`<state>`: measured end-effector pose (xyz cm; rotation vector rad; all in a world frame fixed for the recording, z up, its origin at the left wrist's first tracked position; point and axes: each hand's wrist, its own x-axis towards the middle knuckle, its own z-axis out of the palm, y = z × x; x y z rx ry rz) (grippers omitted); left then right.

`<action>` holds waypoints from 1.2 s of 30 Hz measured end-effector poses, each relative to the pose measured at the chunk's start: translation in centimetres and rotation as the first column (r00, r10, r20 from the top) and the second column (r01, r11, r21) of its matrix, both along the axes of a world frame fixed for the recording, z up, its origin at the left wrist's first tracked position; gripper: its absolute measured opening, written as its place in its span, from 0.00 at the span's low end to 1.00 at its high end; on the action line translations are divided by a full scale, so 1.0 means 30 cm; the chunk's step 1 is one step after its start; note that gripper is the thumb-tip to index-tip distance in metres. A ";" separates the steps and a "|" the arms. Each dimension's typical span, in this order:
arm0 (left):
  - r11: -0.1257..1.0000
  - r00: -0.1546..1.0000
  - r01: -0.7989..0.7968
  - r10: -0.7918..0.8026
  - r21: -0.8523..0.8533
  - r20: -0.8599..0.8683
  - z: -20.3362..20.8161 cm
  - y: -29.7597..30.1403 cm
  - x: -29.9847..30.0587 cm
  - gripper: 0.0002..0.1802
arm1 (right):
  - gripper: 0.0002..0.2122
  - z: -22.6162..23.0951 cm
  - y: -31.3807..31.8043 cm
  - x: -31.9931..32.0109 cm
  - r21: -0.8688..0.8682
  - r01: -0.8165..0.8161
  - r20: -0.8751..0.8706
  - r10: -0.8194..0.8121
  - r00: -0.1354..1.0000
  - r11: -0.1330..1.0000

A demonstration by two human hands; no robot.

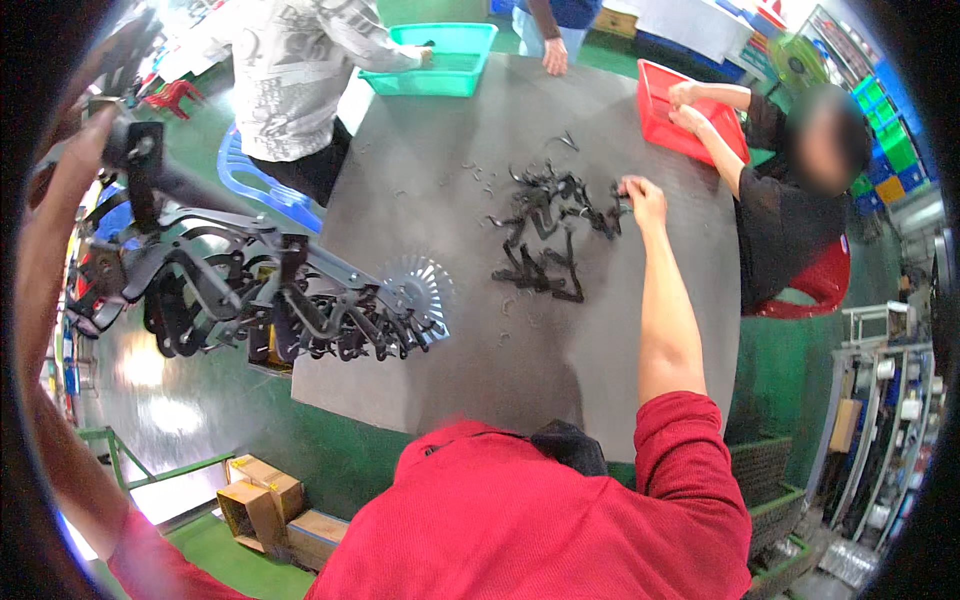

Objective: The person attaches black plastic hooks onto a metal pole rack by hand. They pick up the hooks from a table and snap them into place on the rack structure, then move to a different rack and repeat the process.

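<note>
1. Head view: the bare right hand (648,203) reaches over the dark grey, smooth-topped bench (680,300) to the right edge of a loose, tangled pile of black curved parts (543,218).
2. Its grip is nearly closed, thumb and fingers pinched together on one black part at the pile's edge; whether that piece is lifted clear, I cannot tell.
3. The bare left hand (82,160) is raised at the far left, blurred, beside the near end of a long row of black, hooked and bent parts (207,287). Its fingers lie close against the dark end piece; how tightly that grip closes, I cannot tell.
4. The row runs from this hand toward the bench's left side, where a pale, round, slotted disc (428,283) shows at its far end.
5. Small, thin curved bits lie scattered around the pile.
6. Across the bench, a co-worker in a patterned pale top (290,80) reaches into a teal plastic tub (430,84); at the right, a co-worker in black (795,215) has both hands at a red plastic tub (690,143).
</note>
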<state>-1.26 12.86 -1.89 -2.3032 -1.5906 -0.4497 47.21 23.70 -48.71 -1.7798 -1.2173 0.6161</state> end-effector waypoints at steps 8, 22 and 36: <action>0.959 0.990 0.129 -0.111 -0.253 0.084 0.162 -0.154 -0.065 0.36 | 0.19 0.275 0.075 -0.289 0.050 -0.210 0.226 0.194 0.955 0.977; 0.893 0.894 0.449 -0.448 0.028 -0.032 0.105 -0.247 0.006 0.38 | 0.11 1.334 -0.426 -0.993 0.730 -0.518 -0.182 0.858 0.481 0.445; 0.888 0.896 0.438 -0.418 0.138 -0.148 0.062 -0.285 0.026 0.30 | 0.06 1.319 -0.440 -1.017 0.767 -0.473 -0.226 0.872 0.434 0.433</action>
